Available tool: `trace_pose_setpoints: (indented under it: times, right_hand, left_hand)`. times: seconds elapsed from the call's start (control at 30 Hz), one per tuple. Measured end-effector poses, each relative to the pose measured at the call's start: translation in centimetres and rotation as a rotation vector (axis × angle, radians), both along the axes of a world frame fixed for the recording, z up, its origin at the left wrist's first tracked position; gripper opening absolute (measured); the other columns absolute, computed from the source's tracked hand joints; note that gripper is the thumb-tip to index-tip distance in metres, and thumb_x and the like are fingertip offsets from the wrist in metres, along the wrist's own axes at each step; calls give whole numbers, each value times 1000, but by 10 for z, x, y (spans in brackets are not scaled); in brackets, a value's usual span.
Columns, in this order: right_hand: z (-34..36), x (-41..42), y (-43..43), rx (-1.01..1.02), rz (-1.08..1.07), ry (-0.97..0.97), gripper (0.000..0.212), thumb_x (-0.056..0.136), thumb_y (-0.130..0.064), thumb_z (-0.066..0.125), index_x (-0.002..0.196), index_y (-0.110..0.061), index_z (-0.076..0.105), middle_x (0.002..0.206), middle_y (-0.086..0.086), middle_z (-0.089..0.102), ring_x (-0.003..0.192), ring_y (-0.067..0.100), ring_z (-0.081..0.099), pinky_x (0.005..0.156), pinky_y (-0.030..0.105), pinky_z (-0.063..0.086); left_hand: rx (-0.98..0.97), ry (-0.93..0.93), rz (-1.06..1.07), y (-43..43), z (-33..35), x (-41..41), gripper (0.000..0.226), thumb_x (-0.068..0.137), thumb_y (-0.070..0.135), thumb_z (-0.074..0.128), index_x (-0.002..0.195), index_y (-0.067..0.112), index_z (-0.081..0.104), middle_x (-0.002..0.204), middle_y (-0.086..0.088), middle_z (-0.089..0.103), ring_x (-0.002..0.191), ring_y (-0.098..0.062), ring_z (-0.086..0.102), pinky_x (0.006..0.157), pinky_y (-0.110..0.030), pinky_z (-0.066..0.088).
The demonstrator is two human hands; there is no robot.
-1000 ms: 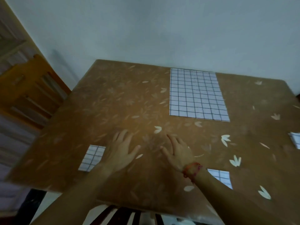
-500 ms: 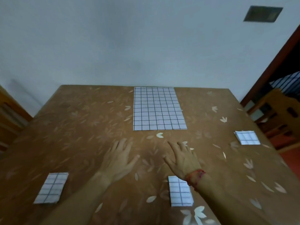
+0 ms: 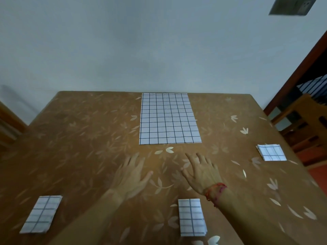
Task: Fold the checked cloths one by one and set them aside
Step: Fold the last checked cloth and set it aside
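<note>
Four checked cloths sit on the brown leaf-patterned surface [image 3: 85,138]. Largest is the unfolded cloth [image 3: 169,119], flat and square to the far edge, mid-surface, well beyond the hands. Three are folded small and set apart: left packet [image 3: 41,213] near the left corner, near packet [image 3: 192,217] just under the right wrist, right packet [image 3: 271,152] by the right edge. Judgement: three done, one left, and the step in hand is the reach for it. Left hand [image 3: 131,175] and right hand [image 3: 201,174] lie side by side, palms down, short of the unfolded cloth's near hem; fingers [image 3: 136,160] are spread and hold nothing. Cannot tell whether the palms touch the surface or hover. To do it well: carry both hands forward together and pinch the two near corners, one each. Lift that hem over to meet the far hem with the grid lines matched, then press the crease flat with open palms before the next fold. Keep the right forearm high enough to clear the near packet. A red thread bracelet [image 3: 215,190] is on the right wrist and could snag an edge.
</note>
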State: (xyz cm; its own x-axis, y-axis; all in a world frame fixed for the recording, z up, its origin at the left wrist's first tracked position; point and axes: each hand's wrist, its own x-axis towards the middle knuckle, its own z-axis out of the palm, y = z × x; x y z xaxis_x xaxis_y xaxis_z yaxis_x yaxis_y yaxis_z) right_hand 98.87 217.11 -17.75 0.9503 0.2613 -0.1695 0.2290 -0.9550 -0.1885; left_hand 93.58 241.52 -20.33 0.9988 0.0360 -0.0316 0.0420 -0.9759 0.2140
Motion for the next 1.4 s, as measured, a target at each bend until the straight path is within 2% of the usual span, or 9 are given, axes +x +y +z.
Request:
trace_pose_setpoints:
  times: [0.3, 0.4, 0.43, 0.47, 0.53, 0.63, 0.93, 1.13, 1.4]
  right_hand:
    - [-40, 56, 0, -72, -14, 83, 68, 86, -68, 34, 146, -41, 19, 144, 4, 39, 131, 25, 38, 104, 39, 34]
    - [-25, 70, -3, 158, -266, 466, 164, 14, -85, 69, 148, -6, 18, 128, 29, 46, 141, 37, 26, 96, 29, 27]
    - [-31, 83, -5, 107, -219, 450, 161, 21, -74, 81, 148, 1, 16, 140, 31, 37, 143, 37, 20, 99, 29, 26]
    - [-44, 97, -4, 84, -126, 443, 123, 61, -59, 80, 150, -4, 15, 151, 26, 24, 145, 34, 17, 107, 32, 25]
    - [-70, 111, -4, 37, -111, 348, 65, 95, -53, 31, 151, -22, 20, 154, 12, 24, 142, 29, 23, 114, 41, 24]
    - [-106, 133, -4, -3, -66, 133, 61, 85, -68, 26, 140, -41, 27, 150, 9, 29, 136, 29, 30, 109, 46, 32]
    - [-151, 173, 2, 27, -79, 128, 65, 86, -67, 36, 144, -45, 16, 159, 4, 6, 147, 26, 2, 115, 47, 19]
    - [-158, 169, 8, -80, -17, -47, 46, 90, -57, 34, 132, -38, 39, 137, 0, 43, 130, 24, 36, 101, 43, 36]
    - [-155, 150, 13, -222, 68, -178, 46, 84, -38, 50, 128, -23, 52, 105, 3, 63, 100, 28, 56, 82, 38, 42]
  left_hand:
    - [-8, 88, 19, 0, -47, 75, 56, 92, 57, 39, 138, 26, 37, 145, 1, 31, 133, -19, 26, 103, -37, 36]
    - [10, 77, 19, 2, -66, 104, 53, 92, 57, 38, 132, 22, 42, 142, 1, 33, 131, -18, 28, 101, -37, 33]
    - [6, 79, 26, 3, -73, 112, 52, 92, 57, 37, 130, 22, 44, 142, 1, 33, 132, -19, 27, 102, -38, 32]
    - [5, 83, 34, 4, -80, 120, 51, 92, 58, 37, 128, 22, 45, 143, 0, 32, 132, -19, 27, 102, -40, 31]
    - [-3, 104, 49, 7, -93, 133, 54, 92, 63, 34, 128, 23, 45, 146, 0, 29, 135, -20, 24, 102, -41, 32]
    - [-27, 165, 61, 11, -109, 147, 64, 91, 66, 33, 138, 23, 36, 155, -3, 18, 143, -22, 13, 108, -44, 31]
    - [46, 253, 52, 17, -134, 165, 73, 92, 65, 27, 152, 25, 10, 161, -7, -1, 147, -23, -6, 116, -43, 12]
    - [63, 102, 32, 17, -134, 157, 56, 97, 43, 35, 145, 14, 31, 155, -7, 23, 143, -22, 18, 111, -37, 26]
    - [-49, -139, -25, 36, -129, 132, 19, 74, -2, 66, 91, 6, 66, 88, -7, 64, 83, -28, 59, 68, -37, 51]
